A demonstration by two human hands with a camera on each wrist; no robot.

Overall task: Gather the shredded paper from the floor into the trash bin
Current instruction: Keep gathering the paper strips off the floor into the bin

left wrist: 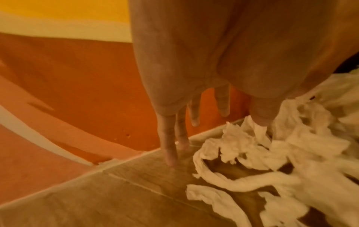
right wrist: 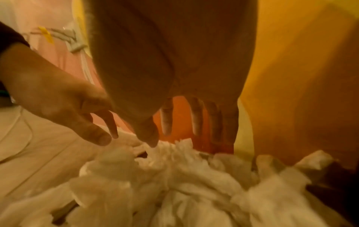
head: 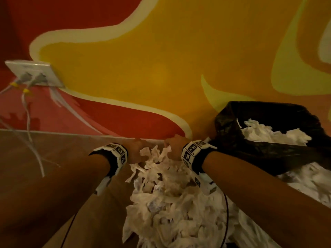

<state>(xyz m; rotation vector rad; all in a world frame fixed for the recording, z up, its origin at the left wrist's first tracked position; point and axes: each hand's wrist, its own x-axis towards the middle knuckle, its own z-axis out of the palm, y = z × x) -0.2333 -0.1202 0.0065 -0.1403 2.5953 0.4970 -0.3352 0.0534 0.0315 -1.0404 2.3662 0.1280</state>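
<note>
A big heap of white shredded paper lies on the wooden floor, running from the wall toward me. My left hand reaches down at the heap's far left edge with straight, spread fingers touching the floor by the strips. My right hand hangs over the heap's far end beside the wall, fingers straight and pointing down above the paper, holding nothing. The bin with its black bag stands at the right against the wall, with white paper inside.
The painted red and yellow wall rises directly behind the hands. A white wall socket with plugged cables sits far left, the cables trailing onto the floor. Bare wooden floor lies left of the heap.
</note>
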